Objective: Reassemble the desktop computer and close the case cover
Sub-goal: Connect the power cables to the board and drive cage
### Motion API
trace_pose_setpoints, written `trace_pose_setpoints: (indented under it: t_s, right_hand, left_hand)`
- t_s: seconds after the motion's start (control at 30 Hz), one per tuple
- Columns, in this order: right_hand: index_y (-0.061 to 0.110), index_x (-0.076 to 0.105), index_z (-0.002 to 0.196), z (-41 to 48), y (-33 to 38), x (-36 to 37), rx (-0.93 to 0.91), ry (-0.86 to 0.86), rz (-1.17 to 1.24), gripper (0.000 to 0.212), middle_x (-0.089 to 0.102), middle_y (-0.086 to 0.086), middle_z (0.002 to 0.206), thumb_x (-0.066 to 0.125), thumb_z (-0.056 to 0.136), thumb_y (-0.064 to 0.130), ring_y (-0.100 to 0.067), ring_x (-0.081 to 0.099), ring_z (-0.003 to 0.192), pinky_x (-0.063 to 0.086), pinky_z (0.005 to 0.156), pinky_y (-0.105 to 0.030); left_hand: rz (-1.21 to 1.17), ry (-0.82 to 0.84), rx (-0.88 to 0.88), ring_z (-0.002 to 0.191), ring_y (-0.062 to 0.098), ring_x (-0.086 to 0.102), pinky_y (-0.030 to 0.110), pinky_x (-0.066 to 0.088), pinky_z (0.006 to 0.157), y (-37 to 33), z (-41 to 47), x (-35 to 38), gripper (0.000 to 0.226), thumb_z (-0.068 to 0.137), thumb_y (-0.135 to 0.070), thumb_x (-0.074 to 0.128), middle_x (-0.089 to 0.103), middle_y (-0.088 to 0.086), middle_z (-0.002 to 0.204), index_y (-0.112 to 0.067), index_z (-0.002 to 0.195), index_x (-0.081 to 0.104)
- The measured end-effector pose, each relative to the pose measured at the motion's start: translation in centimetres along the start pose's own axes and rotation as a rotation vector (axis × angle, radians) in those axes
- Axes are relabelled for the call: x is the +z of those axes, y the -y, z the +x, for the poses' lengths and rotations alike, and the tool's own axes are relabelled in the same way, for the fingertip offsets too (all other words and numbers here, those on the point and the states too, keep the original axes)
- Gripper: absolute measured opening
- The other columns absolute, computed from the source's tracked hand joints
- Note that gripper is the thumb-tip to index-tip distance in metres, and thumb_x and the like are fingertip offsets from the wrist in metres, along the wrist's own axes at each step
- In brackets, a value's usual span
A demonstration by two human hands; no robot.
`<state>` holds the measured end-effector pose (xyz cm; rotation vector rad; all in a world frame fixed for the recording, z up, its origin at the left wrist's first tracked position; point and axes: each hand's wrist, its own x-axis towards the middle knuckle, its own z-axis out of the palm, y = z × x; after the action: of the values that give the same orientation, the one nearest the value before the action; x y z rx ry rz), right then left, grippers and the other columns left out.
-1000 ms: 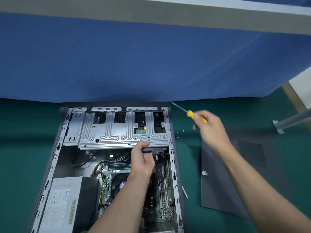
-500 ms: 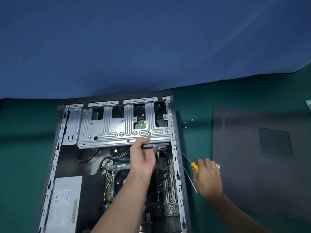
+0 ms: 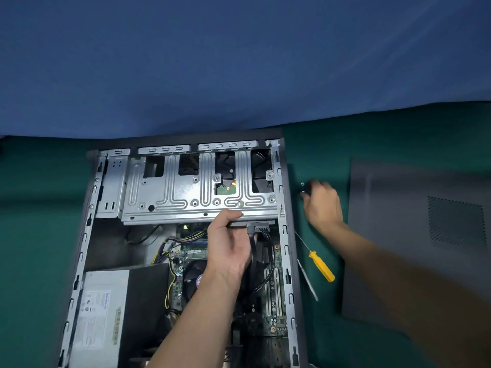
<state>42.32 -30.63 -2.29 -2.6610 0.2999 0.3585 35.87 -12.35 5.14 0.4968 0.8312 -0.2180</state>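
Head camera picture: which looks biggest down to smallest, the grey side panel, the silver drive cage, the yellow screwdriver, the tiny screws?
flat dark grey metal side panel
silver metal drive cage
yellow-handled screwdriver
tiny silver screws

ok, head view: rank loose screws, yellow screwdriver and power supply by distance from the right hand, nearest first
1. loose screws: at the right hand fingertips.
2. yellow screwdriver: on the mat, beside the forearm.
3. power supply: far left, inside the case.
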Motion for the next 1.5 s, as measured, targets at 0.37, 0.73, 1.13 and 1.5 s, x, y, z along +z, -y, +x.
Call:
trace_pose_setpoints:
  t_s: [0.37,0.73,1.13,1.5]
  right_hand:
    - [0.004,0.066,0.09,0.9,0.3,-0.1,0.063,-0.004,0.06,0.015,0.065,-0.021,0.094,0.056,0.084,0.011,-0.038,0.06,0.089,0.048,0.073,-0.033]
    - [0.02,0.067,0.074,-1.6,3.6,-9.0,-0.174,0.128,0.712,0.014,0.065,-0.001,0.064,0.072,0.084,0.011,-0.012,0.057,0.054,0.049,0.055,-0.027]
    - [0.024,0.073,0.075,-2.3,11.0,-12.4,-0.621,0.433,-0.137,0.009,0.068,0.01,0.064,0.071,0.081,0.018,0.002,0.061,0.069,0.052,0.073,-0.026]
    - [0.025,0.063,0.059,-3.1,12.6,-11.1,-0.568,0.376,-0.386,0.027,0.051,0.016,0.065,0.063,0.073,0.002,-0.018,0.058,0.082,0.051,0.067,-0.032]
  left_hand:
    - [0.009,0.03,-0.058,0.059,0.019,0.047,0.027,0.049,0.052,-0.3,-0.5,0.2,0.019,0.077,0.003,0.048,0.046,0.004,0.071,-0.015,0.074,0.043]
    - [0.008,0.032,-0.077,0.061,0.023,0.055,0.032,0.05,0.062,-0.4,-0.6,0.3,0.014,0.079,0.003,0.047,0.056,0.007,0.071,-0.01,0.083,0.049]
    - [-0.047,0.107,-0.051,0.081,0.029,0.064,0.038,0.051,0.087,-0.3,-0.4,0.4,0.02,0.078,0.002,0.045,0.065,0.017,0.092,-0.001,0.093,0.059]
    - [-0.049,0.13,-0.061,0.076,0.029,0.066,0.039,0.052,0.082,0.0,0.3,-0.3,0.016,0.067,0.0,0.053,0.068,0.016,0.085,-0.004,0.07,0.068]
